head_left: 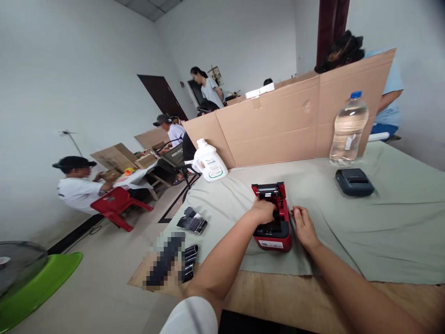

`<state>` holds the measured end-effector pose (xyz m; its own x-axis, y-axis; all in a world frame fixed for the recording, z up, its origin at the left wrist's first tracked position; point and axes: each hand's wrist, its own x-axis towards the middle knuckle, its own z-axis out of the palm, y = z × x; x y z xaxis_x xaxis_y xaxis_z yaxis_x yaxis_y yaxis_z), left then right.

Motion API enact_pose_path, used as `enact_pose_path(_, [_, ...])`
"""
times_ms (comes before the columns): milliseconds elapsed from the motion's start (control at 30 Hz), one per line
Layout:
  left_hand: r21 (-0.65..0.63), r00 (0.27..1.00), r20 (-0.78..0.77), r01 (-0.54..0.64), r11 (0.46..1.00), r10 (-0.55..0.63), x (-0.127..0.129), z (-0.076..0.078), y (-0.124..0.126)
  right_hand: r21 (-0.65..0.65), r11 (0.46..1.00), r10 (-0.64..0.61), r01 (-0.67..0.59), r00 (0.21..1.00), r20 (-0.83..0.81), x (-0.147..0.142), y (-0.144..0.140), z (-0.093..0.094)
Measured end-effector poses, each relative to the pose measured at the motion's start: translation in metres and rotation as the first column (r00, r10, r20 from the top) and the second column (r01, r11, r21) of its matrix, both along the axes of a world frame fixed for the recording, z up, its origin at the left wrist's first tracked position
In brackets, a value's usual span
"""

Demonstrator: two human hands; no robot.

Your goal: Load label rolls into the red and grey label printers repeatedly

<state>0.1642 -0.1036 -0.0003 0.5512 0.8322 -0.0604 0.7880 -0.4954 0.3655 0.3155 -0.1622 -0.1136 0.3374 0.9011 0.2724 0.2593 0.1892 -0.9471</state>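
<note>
Both hands are at a small red printer (274, 218) that sits on the green cloth (382, 222) near the front edge of the table. The left hand (263, 210) lies on top of the printer with its fingers curled down over the black middle part — they press on it, but I cannot tell if they really grip anything. The right hand (304, 226) rests on the cloth just beside the printer's right side, fingers loosely bent, with the fingertips touching or almost touching the red shell; it holds nothing that shows. The printer's lid is tipped up at the far end, and the open slot inside looks black. Farther back on the right lies a dark printer (354, 182), flat and shut, well apart from the hands. Behind it stands a clear water bottle (348, 130) with a blue cap, upright, close to a tall cardboard wall (278, 125) that runs across the back of the table. A white jug (209, 161) stands at the left end of that wall. On the left part of the table lie a few dark shiny packs (192, 221) — one spot there is blurred out. Past the table, other people sit and stand at work, and one person sits on a red chair (118, 204). A green rim (38, 287) shows in the bottom left corner.
</note>
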Motion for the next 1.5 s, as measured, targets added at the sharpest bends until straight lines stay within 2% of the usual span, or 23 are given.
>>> enact_pose_path(100, [0.027,0.999,0.040,-0.036,0.999,0.035,-0.002,0.000,-0.003,-0.002,1.000,0.001,-0.001,1.000,0.029,0.002,0.001,0.001])
enact_pose_path(200, [-0.016,0.969,0.238,-0.061,0.998,0.063,-0.014,0.007,-0.018,-0.011,1.000,0.011,-0.010,0.998,0.055,0.004,0.001,0.003])
enact_pose_path(267, [-0.109,0.893,0.443,-0.033,0.994,0.078,-0.029,0.012,-0.029,-0.019,1.000,0.022,-0.021,0.997,0.070,0.005,0.001,0.003])
enact_pose_path(333, [-0.188,0.771,0.626,0.004,0.982,0.117,-0.050,0.015,-0.037,-0.027,0.999,0.033,-0.031,0.995,0.093,0.005,0.002,0.003])
enact_pose_path(400, [-0.237,0.682,0.708,-0.019,0.971,0.185,-0.078,0.016,-0.040,-0.031,0.999,0.042,-0.039,0.994,0.105,0.005,0.002,0.003])
enact_pose_path(467, [-0.256,0.708,0.644,-0.157,0.954,0.290,-0.112,0.013,-0.036,-0.029,0.999,0.047,-0.044,0.993,0.112,0.005,0.002,0.003])
enact_pose_path(567, [-0.140,0.806,0.355,-0.454,0.880,0.473,-0.165,0.007,-0.025,-0.024,0.998,0.056,-0.053,0.989,0.139,0.003,0.002,0.003])
enact_pose_path(667, [-0.043,0.804,0.213,-0.560,0.828,0.555,-0.207,-0.001,-0.018,-0.024,0.998,0.068,-0.065,0.983,0.173,0.003,0.001,0.004])
enact_pose_path(767, [0.002,0.796,0.135,-0.595,0.803,0.590,-0.231,-0.010,-0.017,-0.026,0.997,0.070,-0.066,0.979,0.190,0.003,0.002,0.003])
enact_pose_path(967, [0.082,0.742,0.047,-0.670,0.738,0.668,-0.255,-0.021,-0.032,-0.008,0.997,0.079,-0.079,0.975,0.205,0.005,0.003,0.000])
enact_pose_path(1100, [0.069,0.695,0.036,-0.719,0.692,0.718,-0.264,-0.029,-0.047,-0.010,0.996,0.093,-0.093,0.971,0.222,0.006,0.004,0.000])
enact_pose_path(1200, [0.029,0.643,0.087,-0.765,0.643,0.761,-0.268,-0.034,-0.055,-0.017,0.995,0.095,-0.094,0.971,0.220,0.006,0.004,0.001])
enact_pose_path(1367, [-0.146,0.565,0.240,-0.783,0.605,0.790,-0.268,-0.025,-0.061,-0.012,0.998,0.068,-0.067,0.975,0.211,0.006,0.005,0.000])
enact_pose_path(1433, [-0.247,0.541,0.292,-0.754,0.609,0.788,-0.262,-0.017,-0.066,-0.004,0.998,0.062,-0.063,0.976,0.208,0.005,0.005,0.000])
enact_pose_path(1500, [-0.389,0.522,0.366,-0.666,0.636,0.770,-0.252,-0.009,-0.073,-0.007,0.998,0.061,-0.061,0.976,0.211,0.005,0.005,-0.001])
